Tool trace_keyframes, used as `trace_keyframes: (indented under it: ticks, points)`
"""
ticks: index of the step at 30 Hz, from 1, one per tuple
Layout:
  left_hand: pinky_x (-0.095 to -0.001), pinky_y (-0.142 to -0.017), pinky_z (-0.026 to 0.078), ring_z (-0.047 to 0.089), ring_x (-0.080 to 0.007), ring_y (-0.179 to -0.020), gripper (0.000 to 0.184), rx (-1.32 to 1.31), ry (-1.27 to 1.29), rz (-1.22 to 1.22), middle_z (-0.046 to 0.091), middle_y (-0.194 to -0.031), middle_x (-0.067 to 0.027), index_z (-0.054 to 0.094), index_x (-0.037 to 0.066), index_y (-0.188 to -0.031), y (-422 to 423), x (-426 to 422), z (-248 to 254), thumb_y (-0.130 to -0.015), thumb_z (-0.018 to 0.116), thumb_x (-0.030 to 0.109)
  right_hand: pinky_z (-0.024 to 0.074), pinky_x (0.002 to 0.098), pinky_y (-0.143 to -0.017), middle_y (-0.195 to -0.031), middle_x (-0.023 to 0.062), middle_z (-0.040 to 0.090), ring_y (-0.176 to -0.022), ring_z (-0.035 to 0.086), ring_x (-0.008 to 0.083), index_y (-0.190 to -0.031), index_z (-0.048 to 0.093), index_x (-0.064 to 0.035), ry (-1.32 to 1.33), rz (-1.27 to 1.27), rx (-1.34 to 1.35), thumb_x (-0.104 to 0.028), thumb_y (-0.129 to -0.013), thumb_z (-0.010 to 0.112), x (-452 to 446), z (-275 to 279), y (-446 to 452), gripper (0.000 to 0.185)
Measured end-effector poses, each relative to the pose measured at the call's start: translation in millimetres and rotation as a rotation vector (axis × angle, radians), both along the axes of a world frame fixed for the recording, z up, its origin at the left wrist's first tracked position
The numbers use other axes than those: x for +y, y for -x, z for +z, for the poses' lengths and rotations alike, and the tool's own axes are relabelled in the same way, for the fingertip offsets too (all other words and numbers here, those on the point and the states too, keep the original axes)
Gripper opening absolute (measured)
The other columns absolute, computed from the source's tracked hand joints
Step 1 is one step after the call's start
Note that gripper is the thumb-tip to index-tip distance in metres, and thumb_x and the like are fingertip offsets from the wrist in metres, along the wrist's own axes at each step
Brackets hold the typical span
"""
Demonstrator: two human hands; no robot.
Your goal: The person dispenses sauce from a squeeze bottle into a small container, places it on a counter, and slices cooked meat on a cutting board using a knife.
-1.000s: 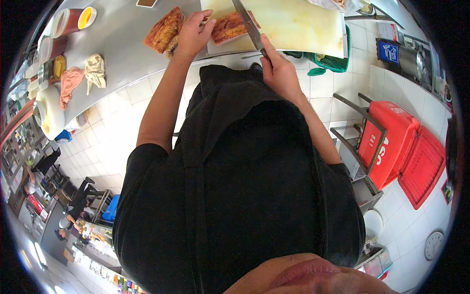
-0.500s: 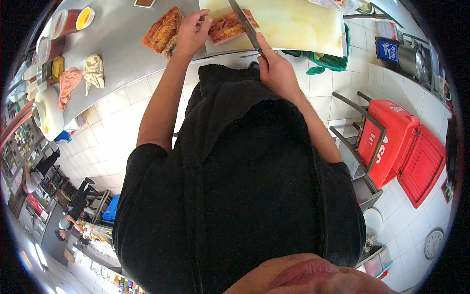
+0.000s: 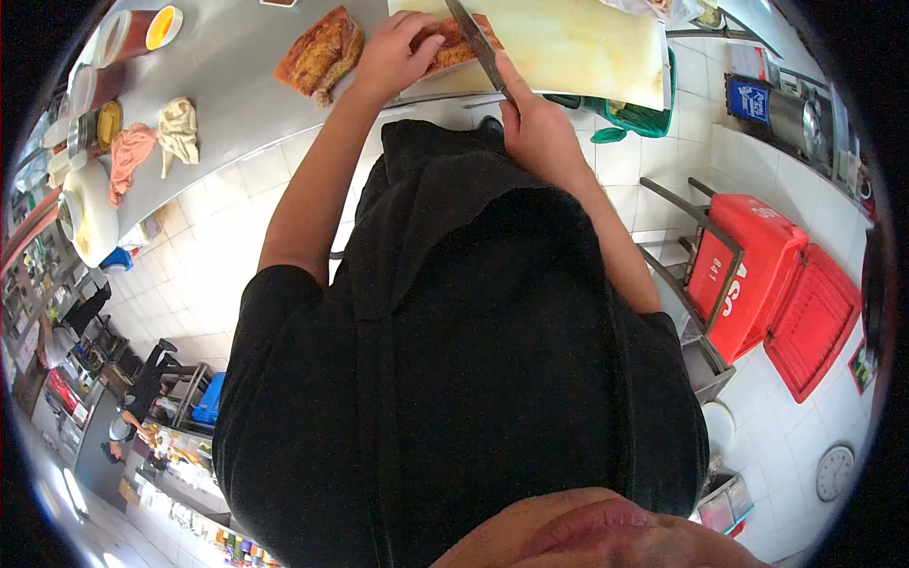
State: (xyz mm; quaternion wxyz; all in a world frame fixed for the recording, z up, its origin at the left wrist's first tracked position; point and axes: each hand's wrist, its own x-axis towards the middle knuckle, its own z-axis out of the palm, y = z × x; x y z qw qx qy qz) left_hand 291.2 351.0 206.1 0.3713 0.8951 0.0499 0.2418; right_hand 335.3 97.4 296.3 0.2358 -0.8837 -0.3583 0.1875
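My right hand (image 3: 538,125) is closed around the handle of a knife (image 3: 481,45), whose long blade points away from me across a slab of roast pork (image 3: 453,45). That slab has a browned, crackled top and lies on the left part of a pale cutting board (image 3: 587,52). With bent fingers, my left hand (image 3: 398,52) holds the slab's left end and hides part of it. A second browned piece of roast pork (image 3: 320,55) rests apart on the metal counter (image 3: 237,80), left of my left hand.
Tubs with red contents (image 3: 128,36), a yellow-topped container (image 3: 165,26) and two cloths (image 3: 178,137) line the counter's left side. Under the board hangs a green-lined bin (image 3: 644,118). A red cooler box (image 3: 743,275) stands right. Other people (image 3: 133,417) are far left.
My left hand has moved right from beside the slab onto its left end, fingers now bent over it. The knife stays across the slab, shifted only slightly.
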Motion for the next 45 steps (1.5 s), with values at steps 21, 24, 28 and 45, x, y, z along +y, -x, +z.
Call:
trace_keyframes:
  ticks: [21,24,28,45]
  points:
    - [-0.0458,-0.086,0.053,0.063,-0.0390,-0.102,0.028,0.077,-0.065,-0.096,0.065,-0.110,-0.0156,0.067,0.007,-0.110,-11.6,-8.2,13.9,-0.087,0.072,0.022,0.0547,0.0607,-0.076,-0.090,0.0314,0.070,-0.083,0.069,0.0499,-0.161,0.025,-0.0224,0.135,-0.052,0.154,-0.019,-0.098,0.055,12.7,11.8,-3.3,0.070]
    - [-0.0433,-0.087,0.055,0.066,-0.0353,-0.101,0.030,0.045,-0.009,-0.059,0.068,-0.111,-0.0131,0.071,0.009,-0.111,-12.4,-6.4,1.6,-0.087,0.076,0.026,0.0541,0.0610,-0.076,-0.088,0.0307,0.070,-0.083,0.069,0.0498,-0.162,0.025,-0.0241,0.064,-0.089,0.189,-0.019,-0.098,0.056,7.1,5.6,-0.5,0.071]
    - [-0.0428,-0.089,0.056,0.067,-0.0328,-0.104,0.034,-0.014,0.106,0.009,0.069,-0.116,-0.0115,0.073,0.011,-0.113,-7.5,-3.1,-14.6,-0.086,0.079,0.031,0.0549,0.0506,-0.074,-0.087,0.0275,0.070,-0.080,0.070,0.0440,-0.160,0.033,-0.0234,-0.094,-0.153,0.171,-0.015,-0.099,0.059,-3.8,3.4,3.1,0.067]
    - [-0.0391,-0.085,0.054,0.066,-0.0355,-0.096,0.023,0.069,0.203,0.033,0.066,-0.107,-0.0182,0.067,0.001,-0.113,4.3,8.9,7.8,-0.094,0.065,0.014,0.0541,0.0558,-0.072,-0.085,0.0275,0.069,-0.079,0.068,0.0475,-0.160,0.035,-0.0259,-0.161,-0.093,0.107,-0.016,-0.097,0.061,-6.8,-2.7,7.2,0.069]
